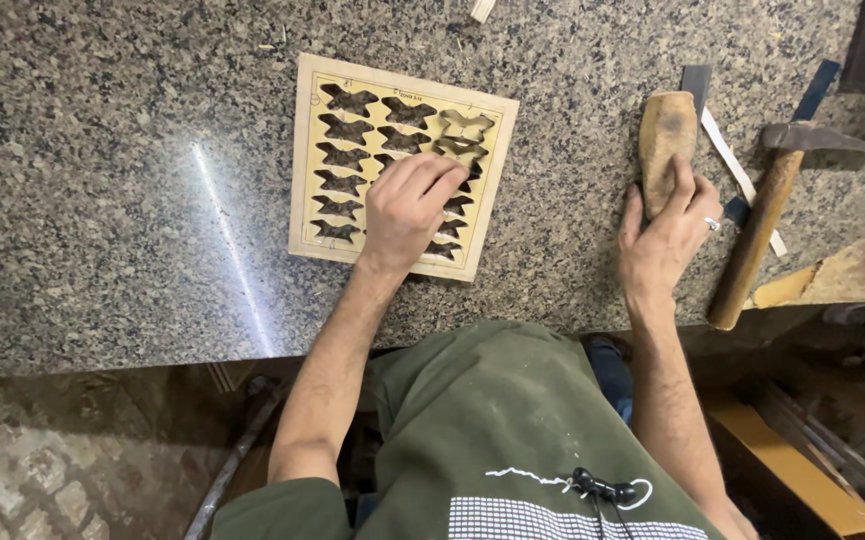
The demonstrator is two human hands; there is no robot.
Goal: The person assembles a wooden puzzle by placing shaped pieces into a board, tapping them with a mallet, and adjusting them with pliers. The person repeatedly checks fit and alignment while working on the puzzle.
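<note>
A thin pale wooden sheet (304, 160) lies on the speckled granite counter (102, 200). Rows of star-like shapes are cut out of it, and a few pieces still sit in its upper right corner. My left hand (407, 210) rests on the sheet's right half, fingers curled, fingertips pressing on a cut-out near the middle. My right hand (664, 232) lies to the right, fingers laid over the lower end of a rounded wooden block (664, 130).
A hammer (757, 230) with a wooden handle lies right of my right hand, head pointing away. A white strip (730, 160) and dark flat tools sit beside it. Wood offcuts (842, 275) lie at the counter's right edge. The counter edge runs below my wrists.
</note>
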